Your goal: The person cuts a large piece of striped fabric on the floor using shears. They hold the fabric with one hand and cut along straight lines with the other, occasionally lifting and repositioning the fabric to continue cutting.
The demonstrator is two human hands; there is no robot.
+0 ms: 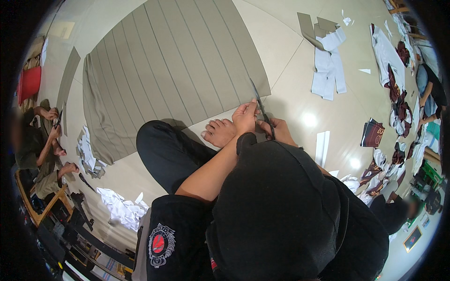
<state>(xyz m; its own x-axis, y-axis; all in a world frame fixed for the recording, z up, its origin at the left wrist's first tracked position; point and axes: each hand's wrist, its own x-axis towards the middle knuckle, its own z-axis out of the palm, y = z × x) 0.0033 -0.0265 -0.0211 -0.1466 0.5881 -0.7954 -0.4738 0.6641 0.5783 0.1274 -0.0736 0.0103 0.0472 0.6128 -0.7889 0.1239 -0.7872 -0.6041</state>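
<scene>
A large sheet of grey-olive fabric (173, 61) with dark parallel lines lies spread on the floor, its left side gathered into folds. My right hand (280, 131) is closed around the handles of dark scissors (263, 112), whose blades point away from me at the fabric's near right corner. My left hand (245, 116) pinches the fabric's edge just left of the blades. My bare foot (219, 132) rests beside that hand, close to the edge. Black clothing in the lower middle hides part of my right arm.
Cut grey and white strips (328, 63) lie at the far right. Crumpled white scraps (123, 206) are at the near left. A co-worker (35, 136) sits at the left with scissors in hand. Maroon-and-white cloth pieces (398, 105) and other people line the right.
</scene>
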